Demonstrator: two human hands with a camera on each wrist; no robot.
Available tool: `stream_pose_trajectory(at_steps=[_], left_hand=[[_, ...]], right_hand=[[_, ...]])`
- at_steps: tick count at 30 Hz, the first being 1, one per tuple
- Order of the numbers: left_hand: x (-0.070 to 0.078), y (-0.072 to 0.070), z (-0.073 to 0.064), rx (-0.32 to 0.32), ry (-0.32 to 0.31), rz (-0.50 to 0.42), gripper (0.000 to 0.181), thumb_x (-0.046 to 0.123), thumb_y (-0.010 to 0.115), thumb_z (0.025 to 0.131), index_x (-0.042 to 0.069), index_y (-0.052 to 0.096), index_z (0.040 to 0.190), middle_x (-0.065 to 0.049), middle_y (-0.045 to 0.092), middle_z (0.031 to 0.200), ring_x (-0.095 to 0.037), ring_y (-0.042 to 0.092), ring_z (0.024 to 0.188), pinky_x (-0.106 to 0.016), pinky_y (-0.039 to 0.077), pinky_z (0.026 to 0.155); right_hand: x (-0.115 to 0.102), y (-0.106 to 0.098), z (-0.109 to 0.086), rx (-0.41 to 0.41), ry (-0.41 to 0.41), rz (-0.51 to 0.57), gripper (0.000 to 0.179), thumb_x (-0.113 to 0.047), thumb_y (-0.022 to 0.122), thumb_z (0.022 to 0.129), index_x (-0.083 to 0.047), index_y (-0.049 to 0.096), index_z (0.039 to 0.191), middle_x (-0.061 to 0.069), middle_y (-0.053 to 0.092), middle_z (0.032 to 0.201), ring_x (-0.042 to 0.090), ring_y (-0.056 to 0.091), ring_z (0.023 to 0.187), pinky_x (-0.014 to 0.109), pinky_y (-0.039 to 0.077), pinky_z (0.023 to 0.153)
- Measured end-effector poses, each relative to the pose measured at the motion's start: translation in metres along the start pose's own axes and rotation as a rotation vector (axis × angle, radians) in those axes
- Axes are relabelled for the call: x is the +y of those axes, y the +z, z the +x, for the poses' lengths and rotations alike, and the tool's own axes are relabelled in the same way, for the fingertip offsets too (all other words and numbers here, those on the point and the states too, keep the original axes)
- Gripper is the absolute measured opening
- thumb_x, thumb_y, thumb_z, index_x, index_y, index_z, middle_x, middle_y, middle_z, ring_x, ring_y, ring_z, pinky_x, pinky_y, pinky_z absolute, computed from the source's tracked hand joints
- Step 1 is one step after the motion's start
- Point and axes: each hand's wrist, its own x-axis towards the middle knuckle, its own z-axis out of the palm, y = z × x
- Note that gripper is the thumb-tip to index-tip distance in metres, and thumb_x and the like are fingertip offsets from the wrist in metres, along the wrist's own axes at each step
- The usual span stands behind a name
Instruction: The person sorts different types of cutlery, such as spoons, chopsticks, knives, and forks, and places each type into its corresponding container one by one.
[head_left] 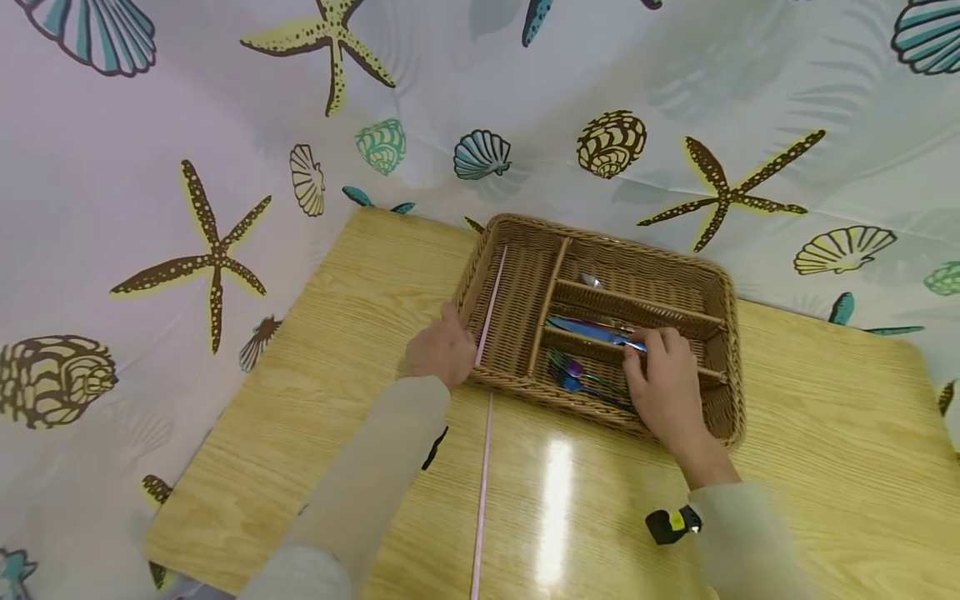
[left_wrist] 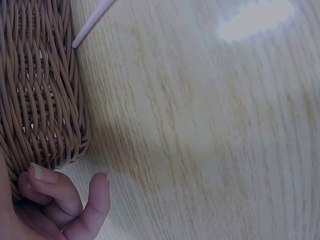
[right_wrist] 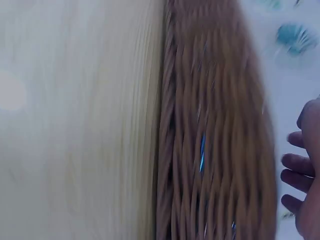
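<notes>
A brown wicker cutlery basket [head_left: 637,242] with wooden dividers stands on the table. My left hand [head_left: 442,347] holds its front left corner; in the left wrist view the curled fingers [left_wrist: 57,187] lie against the wicker. My right hand [head_left: 667,383] reaches over the front right part and pinches the handle end of a shiny blue knife [head_left: 592,331] in the middle compartment. Several forks and spoons, among them a blue fork [head_left: 573,384], lie in the front compartment. A silver spoon [head_left: 590,281] shows in the back one. The right wrist view shows mostly the basket's outer wall [right_wrist: 215,125].
A thin pink strip [head_left: 482,492] runs along the wooden table [head_left: 300,450] up to the basket's front. Another pink strip [head_left: 491,308] lies in the left compartment. Behind the table hangs a cloth [head_left: 420,75] printed with shells and starfish.
</notes>
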Motion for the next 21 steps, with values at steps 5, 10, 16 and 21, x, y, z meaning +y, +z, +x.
stream_pose_trajectory(at_steps=[5,10,16,21], left_hand=[[-0.001,-0.001,0.001,0.001,0.005,-0.01,0.049,0.031,0.033,0.106,0.001,0.029,0.144,-0.007,0.058,0.057,-0.017,0.045,0.04,-0.031,0.032,0.038],[0.0,0.0,0.0,-0.003,0.003,-0.015,0.053,0.031,0.032,0.106,0.001,0.024,0.149,-0.007,0.058,0.057,-0.016,0.045,0.039,-0.031,0.032,0.038],[-0.001,0.0,0.0,-0.005,0.006,-0.028,0.051,0.031,0.033,0.106,0.001,0.027,0.147,-0.007,0.059,0.058,-0.018,0.048,0.041,-0.032,0.033,0.039],[-0.002,0.0,0.0,0.0,0.01,-0.023,0.052,0.031,0.034,0.106,0.001,0.026,0.148,-0.007,0.059,0.059,-0.018,0.05,0.042,-0.032,0.034,0.039]], right_hand=[[-0.041,0.012,-0.023,0.188,-0.239,0.069,0.01,-0.002,0.059,0.093,0.003,0.062,0.101,0.019,0.056,0.098,0.034,0.051,0.088,0.044,0.039,0.077],[-0.079,0.029,-0.05,0.138,-0.355,0.107,0.01,-0.005,0.058,0.092,-0.001,0.064,0.098,0.011,0.06,0.098,0.025,0.055,0.09,0.037,0.044,0.078],[-0.108,0.05,-0.082,-0.022,-0.406,0.069,0.007,-0.011,0.061,0.091,-0.008,0.064,0.097,0.0,0.059,0.091,0.013,0.055,0.083,0.03,0.048,0.074],[-0.124,0.067,-0.103,-0.188,-0.448,0.027,0.006,-0.016,0.066,0.091,-0.014,0.065,0.096,-0.009,0.063,0.082,0.004,0.055,0.071,0.024,0.05,0.069]])
